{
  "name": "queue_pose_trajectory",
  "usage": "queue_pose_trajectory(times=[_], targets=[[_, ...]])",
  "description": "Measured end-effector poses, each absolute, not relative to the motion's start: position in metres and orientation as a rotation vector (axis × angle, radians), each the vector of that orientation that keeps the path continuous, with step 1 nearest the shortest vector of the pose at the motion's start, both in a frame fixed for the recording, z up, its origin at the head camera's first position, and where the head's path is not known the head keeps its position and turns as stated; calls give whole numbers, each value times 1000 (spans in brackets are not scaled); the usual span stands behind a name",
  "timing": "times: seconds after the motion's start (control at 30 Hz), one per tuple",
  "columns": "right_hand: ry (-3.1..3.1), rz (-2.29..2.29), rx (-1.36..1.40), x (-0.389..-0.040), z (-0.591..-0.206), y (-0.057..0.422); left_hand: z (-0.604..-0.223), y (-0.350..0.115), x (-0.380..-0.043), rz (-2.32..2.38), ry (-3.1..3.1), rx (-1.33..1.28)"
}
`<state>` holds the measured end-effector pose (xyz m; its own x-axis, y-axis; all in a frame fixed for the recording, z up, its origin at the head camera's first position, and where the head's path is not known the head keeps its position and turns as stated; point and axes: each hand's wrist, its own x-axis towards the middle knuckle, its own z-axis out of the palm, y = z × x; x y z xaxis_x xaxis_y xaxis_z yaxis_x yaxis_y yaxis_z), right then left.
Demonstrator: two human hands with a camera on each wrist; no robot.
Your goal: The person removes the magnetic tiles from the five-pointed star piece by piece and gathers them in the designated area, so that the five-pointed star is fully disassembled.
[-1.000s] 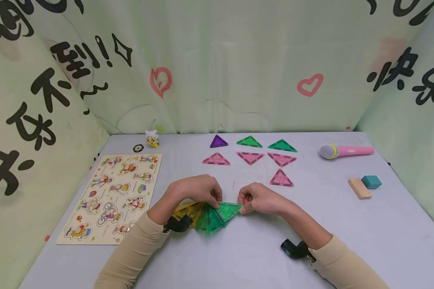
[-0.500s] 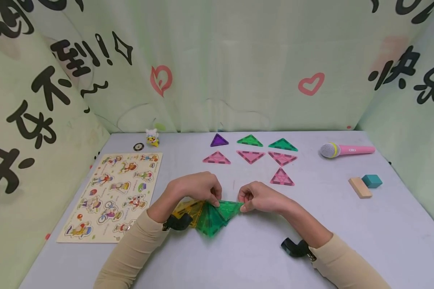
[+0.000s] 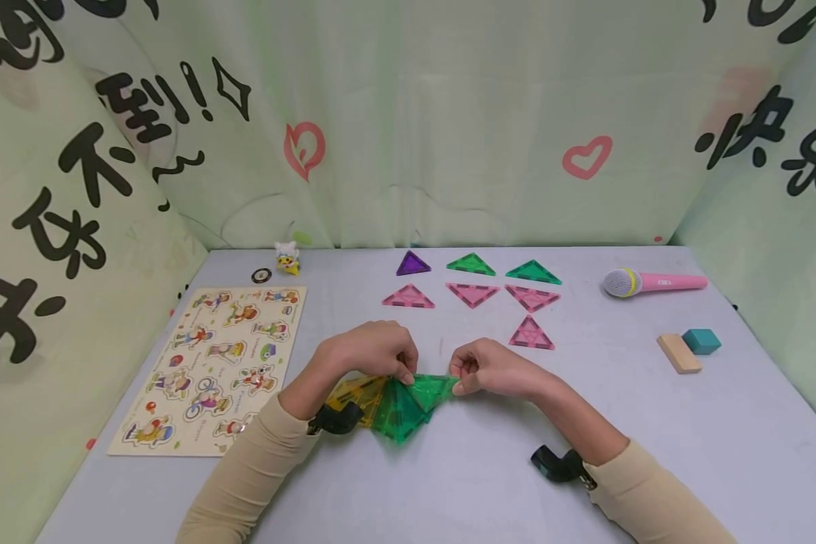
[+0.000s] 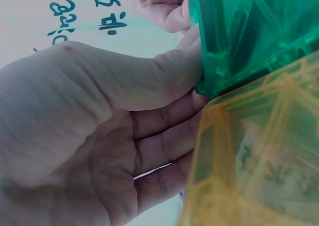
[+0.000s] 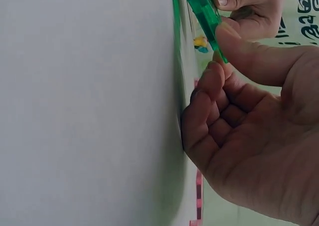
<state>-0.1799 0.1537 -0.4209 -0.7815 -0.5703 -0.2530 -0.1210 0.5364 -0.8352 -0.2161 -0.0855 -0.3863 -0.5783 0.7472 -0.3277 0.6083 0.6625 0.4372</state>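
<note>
Green translucent magnetic tiles (image 3: 400, 417) and yellow ones (image 3: 359, 394) stand joined in a fan at the middle of the table. My left hand (image 3: 375, 352) pinches the fan's upper edge where green tiles meet. In the left wrist view its thumb (image 4: 159, 79) lies against a green tile, beside a yellow tile (image 4: 219, 151). My right hand (image 3: 495, 369) pinches the outer right corner of a green tile, between thumb and fingertips in the right wrist view, its other fingers (image 5: 199, 121) curled close above the table. The left palm hides part of the yellow side.
Beyond the hands lie pink triangle tiles (image 3: 408, 297), a purple one (image 3: 412, 264) and green ones (image 3: 471, 264). A picture board (image 3: 204, 378) is on the left, with a small figurine (image 3: 287, 258) and ring (image 3: 261, 276) behind. On the right are a toy microphone (image 3: 666, 282) and wooden blocks (image 3: 680, 354).
The lower green tiles have swung slightly to the right and overlap more. Both hands keep their grip on the tiles almost in place.
</note>
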Motion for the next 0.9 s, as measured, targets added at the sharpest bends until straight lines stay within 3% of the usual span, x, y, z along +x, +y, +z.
queue_pose_trajectory(times=[0.9], targets=[[2154,-1194,-727,-186,-426,160,-390,-98,-227,610,2343,1045]])
